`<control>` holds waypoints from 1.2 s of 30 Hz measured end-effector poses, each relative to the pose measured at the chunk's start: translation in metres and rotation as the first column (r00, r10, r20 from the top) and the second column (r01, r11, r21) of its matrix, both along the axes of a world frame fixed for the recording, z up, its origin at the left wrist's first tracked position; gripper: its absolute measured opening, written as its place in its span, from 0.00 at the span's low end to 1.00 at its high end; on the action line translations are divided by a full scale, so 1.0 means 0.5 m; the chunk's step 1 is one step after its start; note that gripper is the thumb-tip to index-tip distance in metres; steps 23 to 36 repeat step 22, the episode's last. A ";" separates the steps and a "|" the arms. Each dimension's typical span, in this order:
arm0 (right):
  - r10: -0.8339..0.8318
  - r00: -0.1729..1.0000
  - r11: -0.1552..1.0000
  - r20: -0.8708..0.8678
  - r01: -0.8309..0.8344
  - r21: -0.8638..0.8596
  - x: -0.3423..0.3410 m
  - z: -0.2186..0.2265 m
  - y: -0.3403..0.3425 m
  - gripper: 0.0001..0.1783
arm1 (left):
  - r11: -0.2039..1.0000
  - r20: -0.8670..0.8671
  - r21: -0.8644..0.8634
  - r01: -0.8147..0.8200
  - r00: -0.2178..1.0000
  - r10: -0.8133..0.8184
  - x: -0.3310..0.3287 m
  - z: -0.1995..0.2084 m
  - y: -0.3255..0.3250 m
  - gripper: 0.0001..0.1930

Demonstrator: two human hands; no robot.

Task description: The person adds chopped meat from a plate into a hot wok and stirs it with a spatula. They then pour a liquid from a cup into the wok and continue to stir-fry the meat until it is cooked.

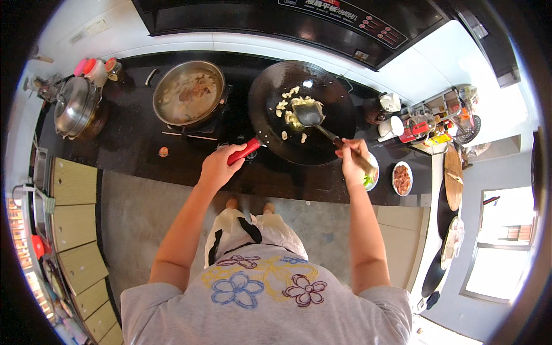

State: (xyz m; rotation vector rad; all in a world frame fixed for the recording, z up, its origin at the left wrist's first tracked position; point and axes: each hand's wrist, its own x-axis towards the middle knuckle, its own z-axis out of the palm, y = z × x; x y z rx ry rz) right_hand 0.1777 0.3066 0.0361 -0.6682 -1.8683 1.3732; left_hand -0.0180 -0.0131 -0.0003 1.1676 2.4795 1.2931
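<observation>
My left hand [219,165] is wrapped round the red handle [244,150] of a large dark wok [268,80]. In my right hand [352,160] is the wooden handle of a spatula [310,115], whose broad dark blade rests in the wok. Pale yellowish pieces of food [282,106] lie around and under the blade, some scattered apart on the wok's bottom. Just behind my right hand a white plate with green pieces [368,179] is partly hidden. Right of it stands a white plate of reddish meat [402,179].
A wide pan of brownish liquid [178,103] stands left of the wok. Farther left is a lidded steel pot [77,106] beside jars [95,72]. White containers [391,127] and bottles [414,132] crowd the right end. A range hood [230,17] hangs above the counter's back.
</observation>
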 end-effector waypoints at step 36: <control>0.159 0.986 0.981 0.051 -0.164 0.103 -0.209 0.220 0.020 0.09 | 1.000 -0.017 -0.025 0.013 1.000 -0.013 -0.005 -0.010 -0.006 0.21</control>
